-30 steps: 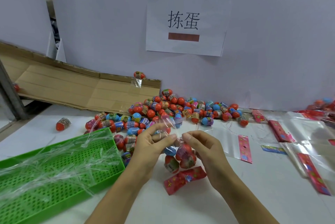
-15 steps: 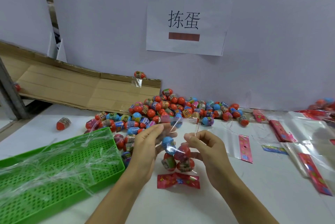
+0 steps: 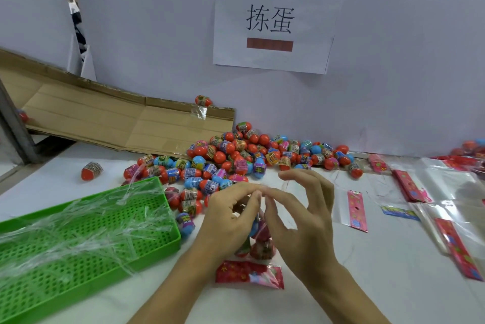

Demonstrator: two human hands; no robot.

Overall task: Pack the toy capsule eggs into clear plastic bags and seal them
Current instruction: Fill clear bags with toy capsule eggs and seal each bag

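Observation:
A clear bag with a red printed header hangs upside down between my hands, with a few capsule eggs inside. My left hand and my right hand both pinch its top edge, thumb and forefinger tips nearly meeting at the centre. The bag's upper part is mostly hidden behind my fingers. A big pile of red, blue and pink capsule eggs lies on the white table behind my hands, against the wall.
A green perforated tray full of thin clear plastic strips sits at the left. Empty clear bags with red headers lie to the right. One stray egg lies at left. Flattened cardboard leans on the wall.
The filled bag's top edge was held spread wide half a second ago. Now my fingertips have come together over it. The red header has settled lower, near the table.

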